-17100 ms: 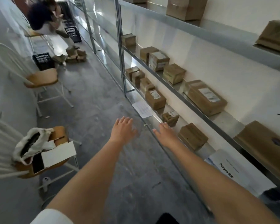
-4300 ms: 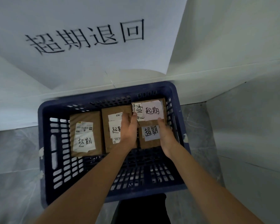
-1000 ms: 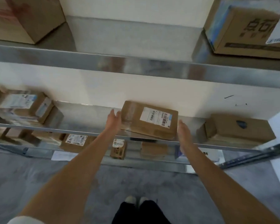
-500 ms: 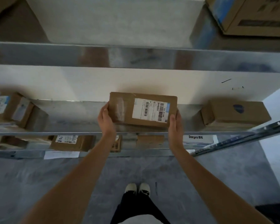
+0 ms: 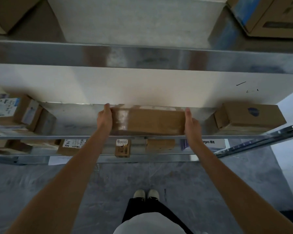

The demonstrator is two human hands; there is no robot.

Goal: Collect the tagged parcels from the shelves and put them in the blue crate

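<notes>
Got my left hand point(image 5: 105, 118) and right hand point(image 5: 192, 123) clamped on the ends of this parcel point(image 5: 152, 121) on the middle shelf point(image 5: 71, 123). Best keep it level, squeeze evenly, and check for a tag before hauling it off.

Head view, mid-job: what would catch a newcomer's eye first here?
The brown parcel at centre frame on the middle metal shelf, clasped at its ends by the left hand and right hand. Next, the box with a blue emblem to its right, and smaller labelled parcels on the shelf below.
</notes>
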